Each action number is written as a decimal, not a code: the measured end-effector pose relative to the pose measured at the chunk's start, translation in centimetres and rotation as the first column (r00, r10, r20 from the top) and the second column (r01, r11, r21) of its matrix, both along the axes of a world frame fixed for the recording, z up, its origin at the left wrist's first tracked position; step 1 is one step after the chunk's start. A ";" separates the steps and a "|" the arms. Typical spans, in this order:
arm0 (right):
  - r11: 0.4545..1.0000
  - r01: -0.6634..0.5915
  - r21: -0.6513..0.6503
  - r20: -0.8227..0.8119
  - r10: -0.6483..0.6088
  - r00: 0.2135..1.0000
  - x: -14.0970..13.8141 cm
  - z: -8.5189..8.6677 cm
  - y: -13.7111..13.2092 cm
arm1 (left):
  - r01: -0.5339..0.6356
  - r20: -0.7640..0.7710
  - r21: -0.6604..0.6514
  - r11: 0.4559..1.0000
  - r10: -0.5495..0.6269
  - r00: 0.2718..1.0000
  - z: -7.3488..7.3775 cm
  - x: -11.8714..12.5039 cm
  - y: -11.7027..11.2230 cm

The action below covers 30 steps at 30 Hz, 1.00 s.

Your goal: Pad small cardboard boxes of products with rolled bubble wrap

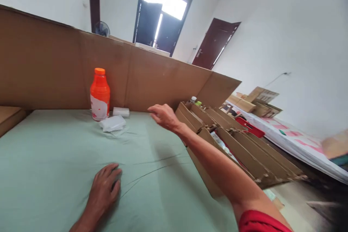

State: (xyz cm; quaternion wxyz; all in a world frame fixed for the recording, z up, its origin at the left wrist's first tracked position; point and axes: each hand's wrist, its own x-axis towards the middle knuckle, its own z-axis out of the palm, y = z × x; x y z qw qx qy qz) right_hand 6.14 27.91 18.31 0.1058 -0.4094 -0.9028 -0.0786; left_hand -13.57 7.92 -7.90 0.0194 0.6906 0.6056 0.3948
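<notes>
My left hand (105, 185) rests on the pale green cloth (59, 159), fingers lightly bent and lying on it, with nothing held. Over the back part of the cloth, my right hand (164, 116) is raised, its fingers pointing left and partly bent. No object shows in it, though its palm side is hidden. To the left of that hand lie a crumpled clear plastic bag (112, 123) and a small white packet (121, 111). An orange bottle (100, 94) with an orange cap and a pale label stands upright beside them.
Cardboard panels (152, 76) wall off the back edge. On the right, under my forearm, is a divided cardboard box (236, 145) with bottles and packets in its compartments. Beyond it a bed-like surface (293, 141) holds cardboard boxes (258, 103). A red tray-like object (251, 127) lies near.
</notes>
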 end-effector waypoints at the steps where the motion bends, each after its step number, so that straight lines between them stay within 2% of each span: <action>1: 0.996 0.092 0.014 -0.010 -0.092 0.996 3.0 1.0 0.1 | 0.003 -0.021 0.002 1.000 -0.003 1.000 -0.2 -0.1 0.0; 3: 0.955 0.296 0.032 -0.031 -0.295 0.955 9.1 3.1 0.7 | 0.012 -0.056 0.014 1.000 -0.012 0.998 -0.5 -0.4 0.1; 5: 0.890 0.455 0.009 -0.019 -0.455 0.890 14.5 4.4 1.8 | 0.014 -0.083 0.036 0.999 -0.011 0.997 -0.8 -0.6 0.1; 7: 0.842 0.535 -0.067 0.043 -0.533 0.845 18.4 4.6 2.9 | 0.001 -0.097 0.048 0.999 0.003 0.995 -1.1 -0.9 0.2; 9: 0.814 0.551 -0.181 0.133 -0.535 0.834 20.7 3.5 4.0 | -0.013 -0.108 0.045 0.999 0.017 0.994 -1.2 -1.1 0.2; 12: 0.778 0.521 -0.352 0.244 -0.461 0.853 21.8 1.0 5.4 | -0.019 -0.122 0.037 0.999 0.023 0.992 -0.9 -1.2 0.1; 15: 0.745 0.505 -0.436 0.302 -0.408 0.862 21.8 -0.8 6.8 | -0.024 -0.130 0.011 1.000 0.026 0.991 -0.4 -1.1 -0.1; 17: 0.735 0.535 -0.417 0.320 -0.433 0.843 22.0 -1.2 7.5 | -0.031 -0.127 -0.015 0.999 0.029 0.991 0.0 -1.1 -0.3; 20: 0.717 0.623 -0.312 0.319 -0.539 0.780 22.4 -1.4 8.3 | -0.047 -0.104 -0.095 0.994 0.037 0.994 1.1 -1.1 -0.2; 22: 0.691 0.677 -0.253 0.319 -0.601 0.733 22.5 -1.5 8.6 | -0.067 -0.114 -0.216 0.974 0.043 0.993 2.5 -0.8 0.3; 25: 0.646 0.727 -0.233 0.340 -0.646 0.683 22.3 -1.7 9.0 | -0.134 -0.208 -0.377 0.917 0.057 0.977 5.4 0.5 2.1; 28: 0.606 0.762 -0.229 0.343 -0.682 0.645 22.0 -1.9 9.7 | -0.140 -0.244 -0.350 0.926 0.054 0.968 6.9 2.3 4.5; 30: 0.596 0.773 -0.215 0.321 -0.704 0.633 21.9 -2.0 10.2 | -0.112 -0.221 -0.300 0.947 0.045 0.974 6.4 3.4 5.8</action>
